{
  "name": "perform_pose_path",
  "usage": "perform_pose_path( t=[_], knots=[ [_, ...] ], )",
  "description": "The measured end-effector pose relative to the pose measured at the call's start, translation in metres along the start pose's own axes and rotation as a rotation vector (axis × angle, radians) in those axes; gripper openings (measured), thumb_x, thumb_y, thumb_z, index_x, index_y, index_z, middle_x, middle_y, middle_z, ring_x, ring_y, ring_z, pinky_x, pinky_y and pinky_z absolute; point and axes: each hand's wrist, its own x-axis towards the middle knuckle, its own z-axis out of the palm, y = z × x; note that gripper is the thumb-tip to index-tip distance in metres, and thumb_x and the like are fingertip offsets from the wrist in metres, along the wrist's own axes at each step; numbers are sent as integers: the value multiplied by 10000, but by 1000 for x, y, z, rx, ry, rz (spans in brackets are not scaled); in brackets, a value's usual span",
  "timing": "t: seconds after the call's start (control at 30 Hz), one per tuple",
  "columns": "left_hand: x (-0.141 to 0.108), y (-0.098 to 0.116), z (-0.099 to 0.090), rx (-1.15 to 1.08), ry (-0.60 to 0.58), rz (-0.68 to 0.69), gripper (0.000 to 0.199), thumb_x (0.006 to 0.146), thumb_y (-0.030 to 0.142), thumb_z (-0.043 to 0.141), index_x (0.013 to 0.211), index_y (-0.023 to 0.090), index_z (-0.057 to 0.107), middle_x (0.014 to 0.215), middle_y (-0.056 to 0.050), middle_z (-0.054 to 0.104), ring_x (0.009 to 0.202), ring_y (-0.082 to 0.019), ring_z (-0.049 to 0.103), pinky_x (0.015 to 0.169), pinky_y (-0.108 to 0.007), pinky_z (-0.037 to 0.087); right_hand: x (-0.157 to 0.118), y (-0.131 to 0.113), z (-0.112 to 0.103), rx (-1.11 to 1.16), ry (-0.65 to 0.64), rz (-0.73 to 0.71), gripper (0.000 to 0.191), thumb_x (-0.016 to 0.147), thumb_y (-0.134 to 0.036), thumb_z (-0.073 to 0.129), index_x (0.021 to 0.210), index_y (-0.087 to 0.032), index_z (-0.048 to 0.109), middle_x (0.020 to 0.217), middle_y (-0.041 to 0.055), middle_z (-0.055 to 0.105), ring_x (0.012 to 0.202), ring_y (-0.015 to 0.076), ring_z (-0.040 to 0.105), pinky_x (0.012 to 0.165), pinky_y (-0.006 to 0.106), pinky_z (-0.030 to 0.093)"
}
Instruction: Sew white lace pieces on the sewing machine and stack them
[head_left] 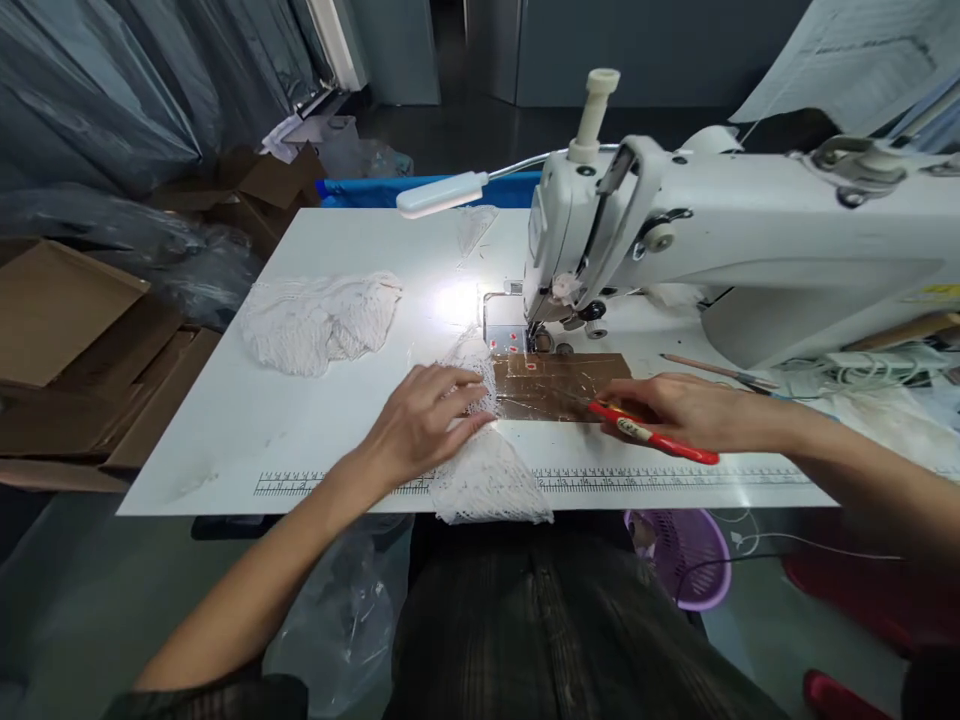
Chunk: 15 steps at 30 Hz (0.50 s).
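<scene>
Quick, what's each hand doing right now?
Left hand: open, palm down, fingers resting on white lacy fabric.
Right hand: closed, holding a red-handled, scissors-like metal tool.

A white lace piece (491,478) with an openwork texture lies loosely rumpled across the sewing table (322,425), narrow at its far end, beside the left end of the brown strip (555,398), and fanning out until its near hem reaches the table's front edge. The red-handled scissors (664,441), a pale marked label on the handle, slant over the strip's right part, tips pointing left toward the lace.
</scene>
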Motion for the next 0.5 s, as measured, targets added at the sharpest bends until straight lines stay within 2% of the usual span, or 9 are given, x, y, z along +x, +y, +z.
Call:
perform_pose_path(
  t=[0.07, 0.13, 0.23, 0.33, 0.4, 0.5],
  knots=[
    [28, -18, 7, 2, -96, -50, 306, 984, 399, 600, 1128, 134, 652, 1124, -130, 703, 975, -255, 659, 820, -398, 505, -11, 16, 13, -204, 220, 161, 397, 932, -471, 523, 1224, -230, 642, 760, 47, 721, 656, 233, 655, 568, 304, 388],
    [57, -33, 18, -26, -201, -93, 361, 954, 428, 637, 1152, 127, 655, 1138, -135, 691, 997, -265, 644, 851, -405, 493, -22, 31, 27, -353, 406, 289, 462, 914, -435, 584, 1328, -231, 600, 925, 81, 763, 741, 265, 692, 553, 308, 381],
    [92, -47, 33, -114, -319, -153, 373, 898, 492, 689, 1072, 162, 696, 1086, -102, 695, 990, -258, 633, 877, -402, 471, -37, 49, 46, -430, 554, 384, 507, 948, -435, 566, 1398, -205, 540, 1109, 110, 752, 817, 282, 710, 535, 328, 405],
    [110, -54, 42, -187, -379, -234, 378, 791, 538, 783, 927, 188, 737, 966, -68, 701, 942, -251, 639, 837, -381, 470, -46, 65, 61, -435, 593, 322, 488, 995, -428, 494, 1418, -185, 506, 1219, 143, 703, 924, 283, 700, 579, 346, 467],
    [113, -57, 46, -215, -377, -314, 357, 752, 518, 822, 898, 198, 762, 921, -60, 707, 921, -248, 649, 817, -378, 482, -47, 72, 69, -437, 628, 216, 439, 1013, -378, 453, 1374, -142, 534, 1234, 187, 673, 1020, 298, 668, 704, 375, 520],
    [112, -61, 50, -275, -348, -374, 228, 790, 429, 804, 905, 233, 793, 933, -39, 729, 911, -229, 666, 833, -382, 503, -43, 78, 74, -477, 723, 117, 380, 1011, -334, 450, 1279, -110, 601, 1224, 227, 651, 1086, 336, 609, 890, 463, 506]
  ],
)
